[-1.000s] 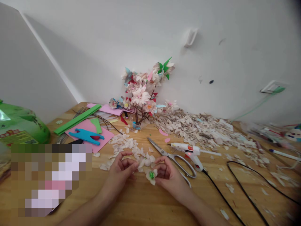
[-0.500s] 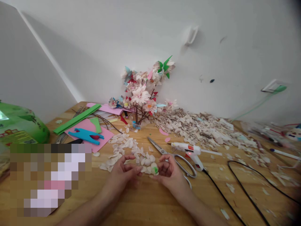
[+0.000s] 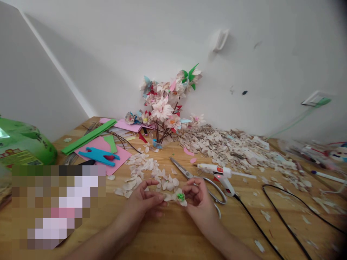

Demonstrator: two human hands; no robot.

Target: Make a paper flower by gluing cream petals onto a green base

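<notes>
Between my hands is a small flower [image 3: 180,196] with pale petals and a green centre. My right hand [image 3: 197,196] pinches it at its right side. My left hand [image 3: 148,198] has its thumb and fingers pressed together near a pale petal left of the flower; what it holds, if anything, is too small to name. Loose pale petals [image 3: 143,168] lie on the wooden table [image 3: 157,238] just beyond my hands. Silver scissors [image 3: 187,173] lie partly behind my right hand, with a white glue gun [image 3: 217,171] to their right.
Behind stands a cup [image 3: 157,144] of handmade flowers [image 3: 162,108]. A heap of scraps [image 3: 227,146] spreads at the back right. Black cable [image 3: 255,220] crosses the right side. Pink paper [image 3: 123,153], a blue tool [image 3: 99,156] and a green bag [image 3: 29,141] are left.
The flower has shifted slightly right and nearer, its green centre now turned more into view. My right hand has turned a little with it; my left hand has barely moved.
</notes>
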